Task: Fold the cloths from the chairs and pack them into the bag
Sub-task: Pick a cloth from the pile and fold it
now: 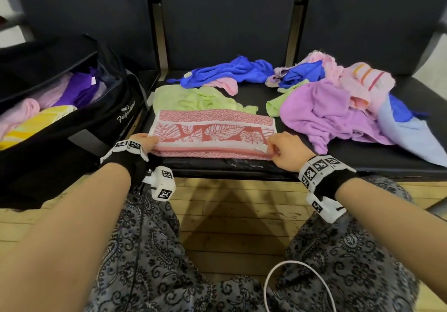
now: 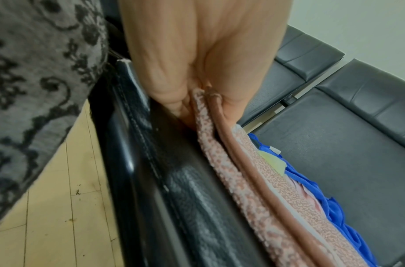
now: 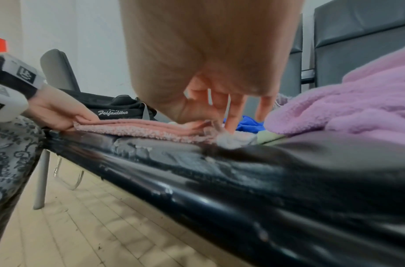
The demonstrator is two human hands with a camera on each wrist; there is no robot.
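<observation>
The folded layers could slip out of line if either end is let go unevenly: the towel [image 1: 212, 134] is held only at its two short ends, and the thick pile looks springy, so the upper layer could slide or open on the next fold. The near edge lies close to the front lip of the chair [image 1: 242, 166], so a pull toward the body could drag it off onto the floor. The green cloth [image 1: 193, 100] just behind, touching the far edge, could be caught up in the fold.

The towel is seen as a long strip, folded lengthwise, red-and-white with a leaf band, lying flat on the middle seat between the bag [image 1: 72, 118] and the loose pile. Its left end is pinched by the left hand [image 1: 145, 141], the layers clamped between thumb and fingers [image 2: 174, 101]. At the right end, the corner is pinched by the right hand [image 1: 286, 150], the other fingers [image 3: 233, 115] slightly spread.
</observation>
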